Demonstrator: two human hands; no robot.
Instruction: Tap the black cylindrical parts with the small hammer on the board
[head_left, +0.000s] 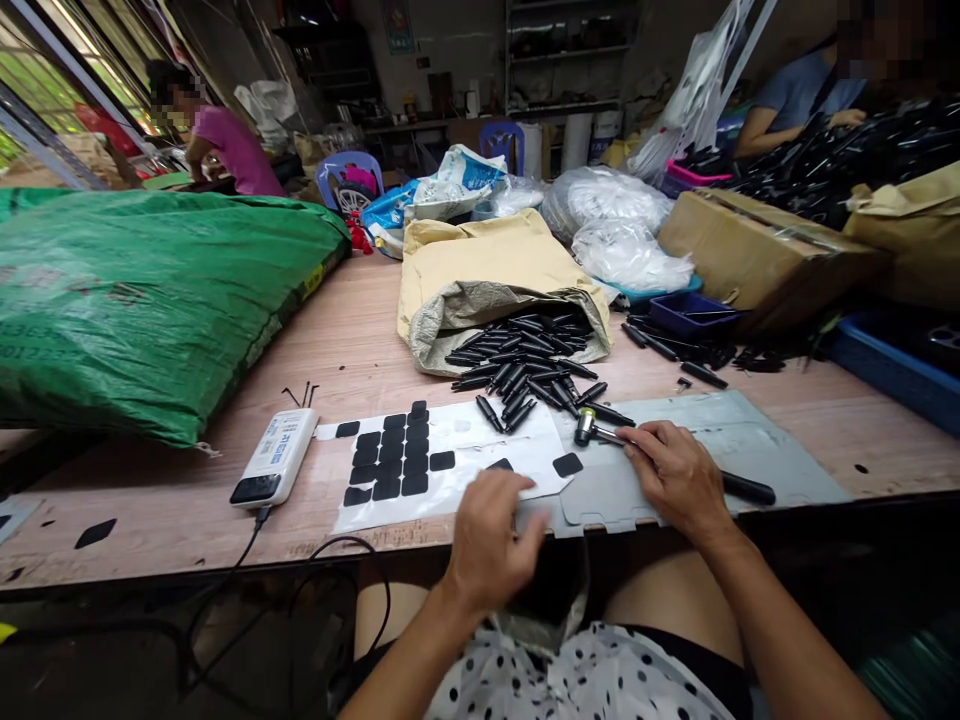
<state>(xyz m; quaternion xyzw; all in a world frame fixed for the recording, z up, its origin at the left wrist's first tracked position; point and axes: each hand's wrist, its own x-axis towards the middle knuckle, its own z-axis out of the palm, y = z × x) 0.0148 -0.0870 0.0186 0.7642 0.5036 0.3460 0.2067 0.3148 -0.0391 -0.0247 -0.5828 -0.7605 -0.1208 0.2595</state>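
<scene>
My right hand (pixel 671 475) is closed around the metal shaft of a small hammer (pixel 746 488). The hammer's head points left, and its black handle sticks out on the other side of my hand. A grey board (pixel 675 420) lies beneath it. Over the front edge of a white sheet (pixel 480 440) is my left hand (pixel 491 540), thumb blurred and apart from the fingers, with nothing visible between them. Black rounded-square pads (pixel 390 450) sit in rows on the sheet; a loose pad (pixel 568 465) is near its right end. Another pad (pixel 500 465) is partly hidden behind my left fingers.
Black tube-shaped parts (pixel 517 375) spill from an open tan sack (pixel 480 255). On the left are a white power bank (pixel 276 455) with a cable and a big green sack (pixel 150 310). Boxes and a blue tray (pixel 900 355) stand at right. Two other people sit farther back.
</scene>
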